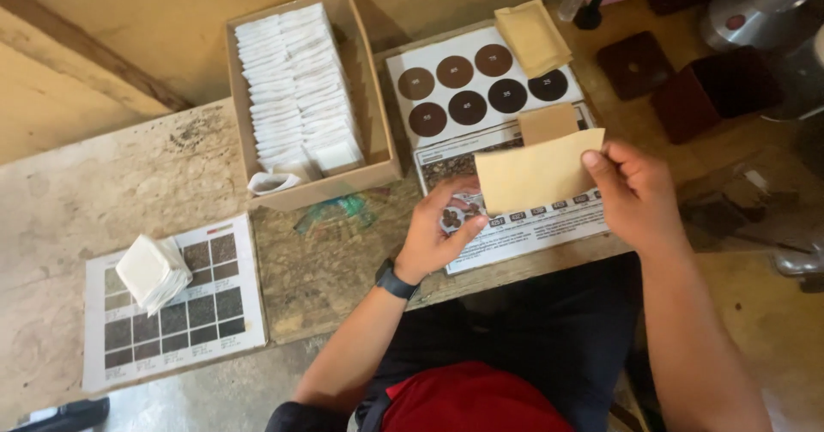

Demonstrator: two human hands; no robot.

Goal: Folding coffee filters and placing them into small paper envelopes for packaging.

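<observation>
Just in front of the cardboard box (pixel 374 153) on the worn counter (pixel 103 183), two hands hold one tan paper envelope (pixel 536 173) above a printed chart sheet (pixel 549 230). Right hand (pixel 633 193): closed on the envelope's right edge, thumb on its face, fingers behind. Left hand (pixel 438 230): curled at the envelope's lower left corner, fingertips at or under that corner; whether it grips cannot be told. A dark wristwatch (pixel 394 281) sits on the left wrist. Cardboard box: open-topped, packed with upright rows of white sachets (pixel 296 84); one loose white sachet (pixel 273 182) lies tipped at its front edge. Right of the box: a white card with seven dark brown discs (pixel 468 84), and on that card's far corner a small stack of tan envelopes (pixel 532 36). One more tan envelope (pixel 547 122) lies just behind the held one. Well to the left of the box, toward the counter's front edge: a sheet printed with a grid of grey and brown squares (pixel 184 312), carrying a small pile of white sachets (pixel 153 271). Far right of the box: two dark brown square containers (pixel 687 84).
</observation>
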